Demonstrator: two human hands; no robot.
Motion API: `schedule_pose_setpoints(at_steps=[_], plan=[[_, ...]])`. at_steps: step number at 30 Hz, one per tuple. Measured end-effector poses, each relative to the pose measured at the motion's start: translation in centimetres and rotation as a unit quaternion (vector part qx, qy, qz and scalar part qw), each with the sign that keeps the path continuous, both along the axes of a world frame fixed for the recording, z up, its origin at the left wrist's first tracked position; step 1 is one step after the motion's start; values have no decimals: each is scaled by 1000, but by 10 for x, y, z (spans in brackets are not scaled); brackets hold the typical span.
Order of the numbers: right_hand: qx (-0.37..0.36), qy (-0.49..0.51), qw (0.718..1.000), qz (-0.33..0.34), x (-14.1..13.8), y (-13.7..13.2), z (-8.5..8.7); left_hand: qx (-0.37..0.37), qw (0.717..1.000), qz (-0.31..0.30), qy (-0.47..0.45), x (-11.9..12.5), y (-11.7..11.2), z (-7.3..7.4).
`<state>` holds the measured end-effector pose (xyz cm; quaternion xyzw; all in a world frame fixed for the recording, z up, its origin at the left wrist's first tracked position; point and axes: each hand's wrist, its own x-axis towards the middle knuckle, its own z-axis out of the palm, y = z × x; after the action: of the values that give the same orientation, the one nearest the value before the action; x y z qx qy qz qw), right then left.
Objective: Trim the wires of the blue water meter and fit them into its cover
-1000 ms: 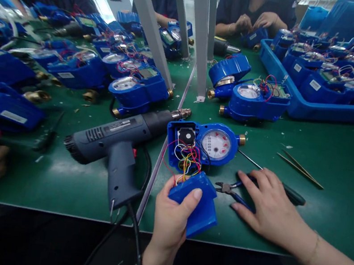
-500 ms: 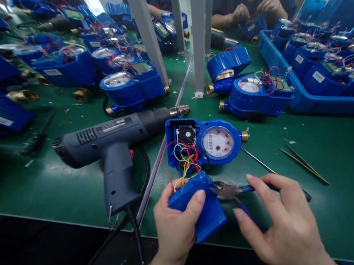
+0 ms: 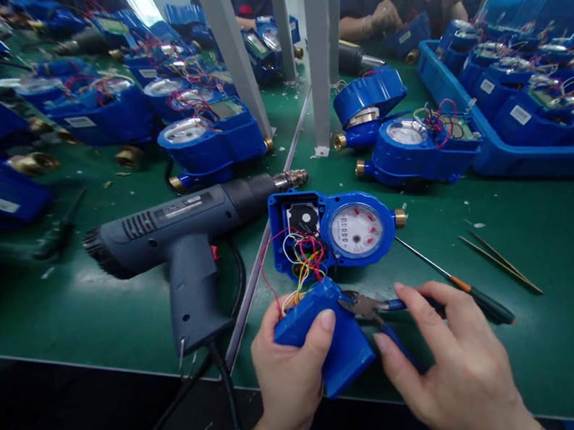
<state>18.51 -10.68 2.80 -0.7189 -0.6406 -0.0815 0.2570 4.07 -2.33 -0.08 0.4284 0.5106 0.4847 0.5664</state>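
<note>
While the left hand [image 3: 291, 370] grips a blue cover [image 3: 327, 335] at the table's [image 3: 555, 289] near edge, thumb on top, the right hand [image 3: 454, 368] closes its fingers on pliers [image 3: 375, 310]. Pliers lie roughly left-right, nose pointing left, touching the cover. Wires [image 3: 304, 262] run from cover up to the open meter [image 3: 333, 234] just behind. Heat gun [image 3: 184, 234] lies left.

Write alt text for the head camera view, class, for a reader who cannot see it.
The left hand holds a blue cover wired to an open water meter while the right hand grips small pliers beside it. A heat gun lies to the left on the green table.
</note>
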Motion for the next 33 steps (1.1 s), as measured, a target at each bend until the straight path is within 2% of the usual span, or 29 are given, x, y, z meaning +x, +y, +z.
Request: schedule_pose_setpoints(at_steps=[12, 23, 29, 33], plan=[[-5, -26, 1000, 11, 1, 1, 4, 42, 997, 8, 61, -2, -2, 2], [-11, 6, 1000, 19, 3, 2, 0, -13, 1000, 28, -3, -1, 1, 0], [-45, 75, 996, 20, 0, 2, 4, 19, 999, 22, 30, -1, 1, 0], [-79, 54, 995, 20, -1, 0, 6, 25, 999, 16, 33, -1, 1, -1]])
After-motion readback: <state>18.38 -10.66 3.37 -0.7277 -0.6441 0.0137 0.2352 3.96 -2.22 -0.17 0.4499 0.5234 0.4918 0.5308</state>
